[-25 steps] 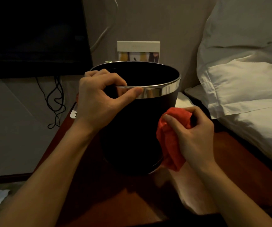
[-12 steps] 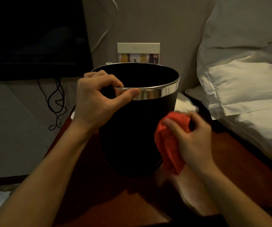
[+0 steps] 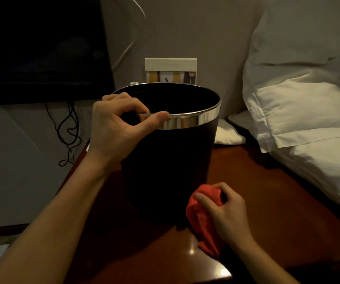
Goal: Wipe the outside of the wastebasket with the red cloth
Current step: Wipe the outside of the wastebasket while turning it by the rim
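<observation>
Mid-wipe: left hand point(image 3: 113, 128) is pinching the chrome rim of the wastebasket point(image 3: 171, 160) standing on the wooden table point(image 3: 267, 201), right hand point(image 3: 229, 214) is gripping the bunched red cloth point(image 3: 201, 218) at the base's right side; far wall likely remaining.

Left hand point(image 3: 115, 128) pinches wastebasket point(image 3: 171, 167) rim — thumb outside (fingers curled inside); right hand point(image 3: 229, 214) low, grips red cloth point(image 3: 201, 218).

Wastebasket point(image 3: 171, 160) on table point(image 3: 267, 201) — pillows point(image 3: 308, 119) right (card point(image 3: 170, 70) behind).
</observation>
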`<state>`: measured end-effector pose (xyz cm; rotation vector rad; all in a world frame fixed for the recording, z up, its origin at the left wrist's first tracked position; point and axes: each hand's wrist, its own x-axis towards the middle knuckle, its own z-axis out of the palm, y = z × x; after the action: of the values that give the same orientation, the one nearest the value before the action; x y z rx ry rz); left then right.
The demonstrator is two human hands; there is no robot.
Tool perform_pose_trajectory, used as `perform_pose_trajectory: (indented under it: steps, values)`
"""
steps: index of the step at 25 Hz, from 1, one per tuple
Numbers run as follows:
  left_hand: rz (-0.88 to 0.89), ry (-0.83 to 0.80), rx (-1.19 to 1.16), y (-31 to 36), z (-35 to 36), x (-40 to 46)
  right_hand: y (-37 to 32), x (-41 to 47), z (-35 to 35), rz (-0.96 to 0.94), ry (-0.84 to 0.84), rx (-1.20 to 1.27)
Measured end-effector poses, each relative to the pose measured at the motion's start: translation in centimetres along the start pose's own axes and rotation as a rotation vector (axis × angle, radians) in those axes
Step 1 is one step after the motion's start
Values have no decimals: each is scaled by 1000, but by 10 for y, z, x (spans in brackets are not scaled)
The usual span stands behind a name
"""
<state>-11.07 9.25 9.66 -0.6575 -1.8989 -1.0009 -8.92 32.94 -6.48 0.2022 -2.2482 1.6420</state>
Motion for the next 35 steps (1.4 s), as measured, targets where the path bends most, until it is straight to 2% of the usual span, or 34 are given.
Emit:
perform_pose_trajectory:
  steps: [3, 9, 12, 15, 19, 21, 24, 26, 29, 33, 35]
  values:
    - [-16, -17, -5, 1, 0, 1, -8, 16, -4, -41, 83, 96]
    - [-61, -18, -60, -3, -4, 5, -74, 80, -25, -297, 246, 240]
    - [-74, -24, -106, -6, -6, 9, -76, 82, -27, -328, 216, 231]
    - [-72, -26, -131, -10, -6, 10, -40, 54, -16, -237, 109, 199]
    - [-105, -86, -161, -12, -16, 14, 14, 26, -20, -92, -121, -81]
    - [-54, -131, -58, 0, -18, 13, 20, 19, -25, -82, -167, -201]
    - [47, -229, 163, 27, -4, 2, 20, 12, -23, -129, -177, -269]
    - [44, -238, 215, 37, 3, 0, 21, 12, -23, -158, -209, -340]
    - [-24, -167, 182, 28, -4, 2, 24, 14, -29, -148, -231, -418]
    - [-57, -149, 103, 16, -11, 4, 27, 19, -38, -102, -89, -399]
    - [-63, -157, 86, 15, -10, 4, 25, 19, -32, -110, -83, -396]
